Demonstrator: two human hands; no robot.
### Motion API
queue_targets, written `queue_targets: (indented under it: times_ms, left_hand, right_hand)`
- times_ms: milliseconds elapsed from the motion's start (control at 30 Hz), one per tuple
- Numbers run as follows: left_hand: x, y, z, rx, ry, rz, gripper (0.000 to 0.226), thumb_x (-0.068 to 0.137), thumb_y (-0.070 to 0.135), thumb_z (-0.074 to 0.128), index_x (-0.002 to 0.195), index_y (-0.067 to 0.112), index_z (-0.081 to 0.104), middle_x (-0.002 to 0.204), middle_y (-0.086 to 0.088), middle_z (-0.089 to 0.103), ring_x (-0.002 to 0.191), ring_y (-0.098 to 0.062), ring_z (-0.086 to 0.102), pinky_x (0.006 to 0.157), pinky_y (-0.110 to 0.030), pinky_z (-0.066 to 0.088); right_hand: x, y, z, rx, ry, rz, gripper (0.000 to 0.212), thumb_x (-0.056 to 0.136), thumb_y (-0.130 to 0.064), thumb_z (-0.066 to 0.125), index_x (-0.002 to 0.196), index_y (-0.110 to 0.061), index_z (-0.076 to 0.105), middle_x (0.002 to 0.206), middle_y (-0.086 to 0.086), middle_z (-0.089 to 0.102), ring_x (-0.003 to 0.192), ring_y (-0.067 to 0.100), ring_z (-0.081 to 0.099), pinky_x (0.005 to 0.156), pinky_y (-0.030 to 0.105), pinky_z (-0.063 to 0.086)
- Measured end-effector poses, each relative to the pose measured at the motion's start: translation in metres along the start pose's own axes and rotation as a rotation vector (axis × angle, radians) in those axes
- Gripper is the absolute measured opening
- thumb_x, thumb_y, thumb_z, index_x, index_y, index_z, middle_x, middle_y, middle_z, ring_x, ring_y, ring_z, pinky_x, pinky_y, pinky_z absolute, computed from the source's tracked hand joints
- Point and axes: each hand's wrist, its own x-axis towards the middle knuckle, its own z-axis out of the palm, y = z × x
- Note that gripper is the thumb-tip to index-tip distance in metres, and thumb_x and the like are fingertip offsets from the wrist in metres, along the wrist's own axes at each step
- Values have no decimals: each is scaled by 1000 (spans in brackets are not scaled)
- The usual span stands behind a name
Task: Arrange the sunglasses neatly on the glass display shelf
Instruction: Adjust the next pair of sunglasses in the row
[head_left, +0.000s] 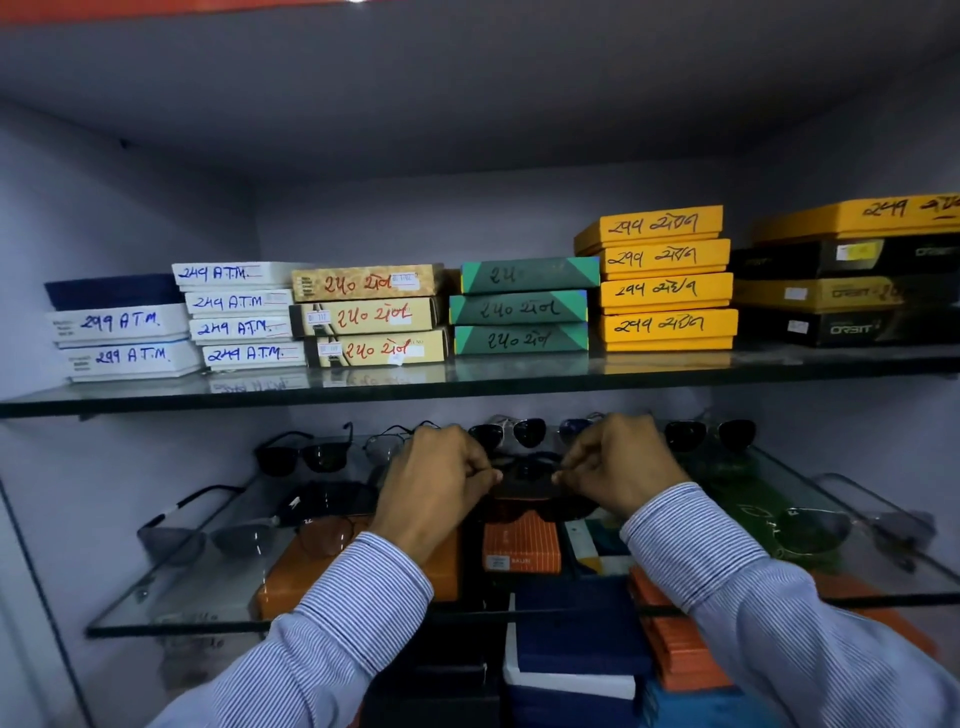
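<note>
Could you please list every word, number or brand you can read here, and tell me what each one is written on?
"ATM", in blue after handwritten numerals: white boxes, upper shelf, left.
"ORBIT": black boxes, upper shelf, right.
Red handwriting: beige boxes; I cannot read it surely.
Dark handwriting: green boxes and yellow boxes; likewise unsure.
Small printed stickers on those boxes: too small.
Label on the orange box under the lower shelf: blurred.

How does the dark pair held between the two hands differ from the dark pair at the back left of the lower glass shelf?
The held pair is pinched at both ends by the left hand and right hand; the back-left pair is untouched. The held pair is mid-shelf and largely hidden by fingers; the back-left pair shows fully, temples open. Both have dark lenses and frames.
</note>
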Motion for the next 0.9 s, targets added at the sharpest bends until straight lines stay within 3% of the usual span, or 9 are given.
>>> queue_targets:
  times_ms: [100,233,400,533,733,800,900]
  left_hand:
    - [8,-4,-7,-28,64,-115,7,79,27,86,81,22,81,79,7,77,75,-12,74,76,-37,66]
    - [16,-8,-6,-47,19,-199,12,74,19,90,69,23,79,71,17,69,81,-12,75,86,-39,65]
    - [24,-17,3,29,-99,-297,8,73,24,90,76,25,82,94,12,78,101,-17,72,96,-45,61]
    - [24,-21,10,113,-127,-272,5,79,24,85,82,22,82,97,6,81,99,-19,74,94,-44,61]
    - [27,-19,12,204,-168,-275,27,72,38,89,87,20,75,105,-1,77,108,-26,69,94,-48,59]
    - [26,-16,11,190,-142,-263,34,70,47,89,84,21,72,101,-3,75,104,-26,69,92,-47,59]
    - [22,-3,8,151,-26,-162,30,76,51,84,82,23,74,95,-2,77,95,-24,73,85,-43,62]
  right_hand:
    - [13,3,-6,11,32,88,30,66,-16,85,50,-26,62,55,-13,62,61,8,66,68,23,57]
    - [17,3,-2,-9,-49,142,12,67,-11,82,71,-17,72,63,-14,56,69,10,60,72,22,52]
    - [19,3,11,-24,-140,148,12,73,-6,75,67,-16,71,68,-9,61,81,15,64,81,27,56]
    - [23,10,23,-43,-167,194,6,74,-10,74,76,-13,79,84,1,75,85,17,70,81,28,59]
    - [23,17,23,9,-181,162,8,73,-22,82,75,-15,80,72,-6,72,78,11,69,77,24,55]
    - [25,27,13,8,-108,162,11,77,-27,78,76,-16,81,82,2,77,79,15,70,74,23,51]
    - [32,47,-12,-83,-23,175,12,83,-15,72,93,-12,79,102,10,76,95,23,69,84,25,49]
